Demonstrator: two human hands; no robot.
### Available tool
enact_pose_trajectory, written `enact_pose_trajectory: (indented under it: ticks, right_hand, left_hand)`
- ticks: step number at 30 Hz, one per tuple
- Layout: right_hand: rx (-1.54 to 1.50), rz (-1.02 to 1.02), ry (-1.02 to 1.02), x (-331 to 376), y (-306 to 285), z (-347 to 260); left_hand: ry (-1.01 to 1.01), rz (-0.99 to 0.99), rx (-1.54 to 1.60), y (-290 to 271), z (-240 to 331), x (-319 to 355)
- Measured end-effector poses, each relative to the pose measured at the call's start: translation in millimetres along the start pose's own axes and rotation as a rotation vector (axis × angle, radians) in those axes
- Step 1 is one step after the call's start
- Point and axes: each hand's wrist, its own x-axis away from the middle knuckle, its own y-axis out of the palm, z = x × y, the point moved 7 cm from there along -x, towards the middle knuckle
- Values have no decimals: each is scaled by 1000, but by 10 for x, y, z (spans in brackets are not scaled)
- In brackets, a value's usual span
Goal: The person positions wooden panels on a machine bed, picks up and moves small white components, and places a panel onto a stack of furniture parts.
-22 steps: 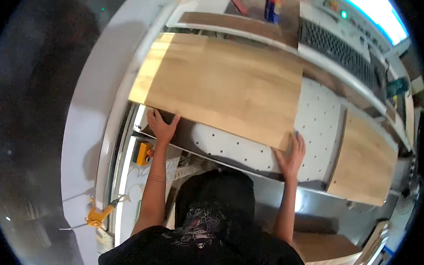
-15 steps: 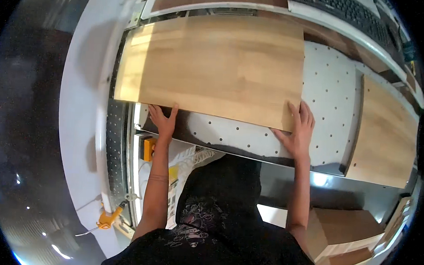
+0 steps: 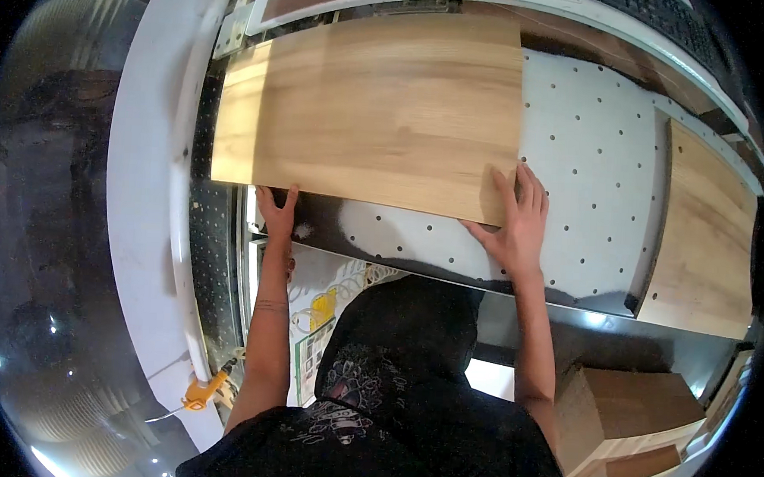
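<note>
Right hand (image 3: 519,235) spread, bracketing the near right corner of the wood-grain board (image 3: 388,118): thumb at near edge, fingers by right edge. Left hand (image 3: 276,216) parted, tips at near edge; underside grip, can't tell. Board stretches away from fingers over dotted white bed (image 3: 585,184). Black shirt (image 3: 411,344): pale print (image 3: 347,409), illegible from here.

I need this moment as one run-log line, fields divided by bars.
left hand: at near edge of large board | right hand: on its near right corner | smaller board: apart, farther right
</note>
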Motion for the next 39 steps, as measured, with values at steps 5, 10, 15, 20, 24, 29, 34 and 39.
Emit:
enact_pose_trajectory:
  ticks: [5,10,15,20,24,29,34,39]
  right_hand:
    - [-23,-39,23,22,-19,-69]
    - [-292,53,339,82,107,-133]
    - [-438,126,583,-19,302,-122]
    - [-769,122,734,-98,512,-167]
    - [-817,104,795,-186,662,-309]
    - [-783,108,708,-338,711,-566]
    - [-584,51,608,-306,659,-461]
    - [-229,-122,-96,-98,340,-452]
  left_hand:
    - [32,27,-66,-47,0,-51]
    - [25,38,-51,-32,5,-20]
    - [-68,-5,-85,-63,-211,-55]
    - [-185,-79,139,-184,-503,-233]
    - [-249,-45,272,-292,-520,-291]
    - [-256,74,64,-387,-574,-292]
    - [-263,89,249,-251,-1070,-351]
    - [-650,218,671,-201,-1621,-507]
